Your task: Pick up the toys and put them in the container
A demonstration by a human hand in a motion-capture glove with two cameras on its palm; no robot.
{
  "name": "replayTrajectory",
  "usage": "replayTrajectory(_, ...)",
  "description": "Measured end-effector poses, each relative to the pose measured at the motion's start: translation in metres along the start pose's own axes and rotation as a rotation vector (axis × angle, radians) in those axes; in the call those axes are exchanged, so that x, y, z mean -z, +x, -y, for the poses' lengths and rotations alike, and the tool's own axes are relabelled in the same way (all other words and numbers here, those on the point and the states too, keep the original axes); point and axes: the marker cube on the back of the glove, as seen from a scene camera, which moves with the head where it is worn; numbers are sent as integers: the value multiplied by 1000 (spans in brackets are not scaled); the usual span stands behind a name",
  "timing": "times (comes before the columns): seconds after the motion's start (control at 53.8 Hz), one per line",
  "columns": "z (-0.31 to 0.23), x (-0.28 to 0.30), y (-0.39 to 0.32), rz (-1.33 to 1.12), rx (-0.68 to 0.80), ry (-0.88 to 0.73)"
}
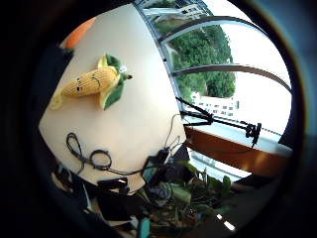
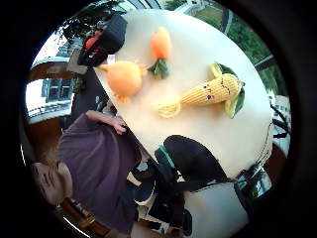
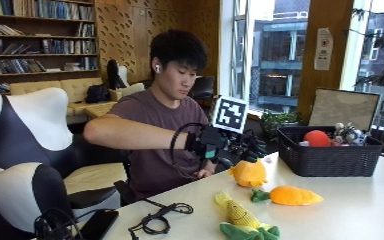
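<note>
1. Toys lie loose on the table [image 3: 378, 200]: corn toy [image 3: 244, 220] nearest the front edge, carrot toy [image 3: 290, 195] beside it, round orange toy [image 3: 248, 173] behind.
2. Gloved right hand [image 3: 245, 145] hovers above them; whether its fingers are spread or curled I cannot tell.
3. Best to descend over one toy's middle, then carry it to the black basket [image 3: 325, 160], which already holds toys.

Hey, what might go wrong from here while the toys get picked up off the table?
1. The corn lies close to the table's near edge, so a clumsy grab might nudge it off.
2. The basket already holds toys, so added ones may pile high and tumble out.
3. A cable lies coiled near the corn and might snag the right hand.
</note>
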Motion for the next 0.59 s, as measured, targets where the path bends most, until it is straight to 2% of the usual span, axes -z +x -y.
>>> replayTrajectory(0.279,34,-44,14,-45,150,-82)
replayTrajectory(0.595,59,-100,22,84,154,-49)
